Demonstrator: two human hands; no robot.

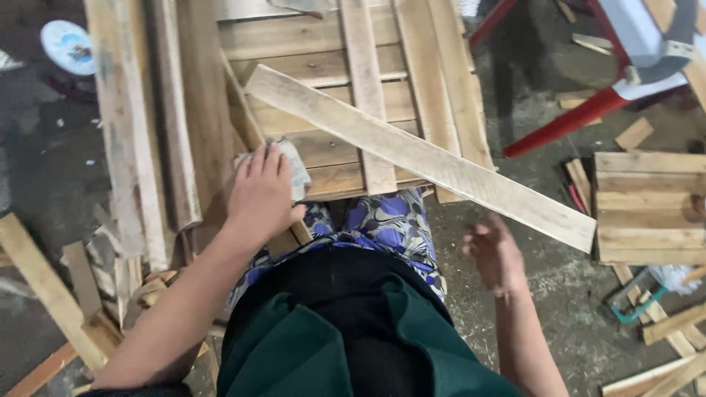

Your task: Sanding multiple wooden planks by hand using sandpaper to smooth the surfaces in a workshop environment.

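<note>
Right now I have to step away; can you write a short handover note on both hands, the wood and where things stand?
Left hand: pressed flat on a pale, worn sanding pad at the near edge of the slatted wooden pallet.
Right hand: holding nothing, blurred, in the air just below the long plank, not touching it.
Long plank: lies diagonally across the pallet, its right end sticking out past the pallet edge over the floor.
Done: plank is up on the pallet; pad is in hand.
Left: whether the plank has been sanded cannot be told from its surface. More planks are stacked to the left.
</note>
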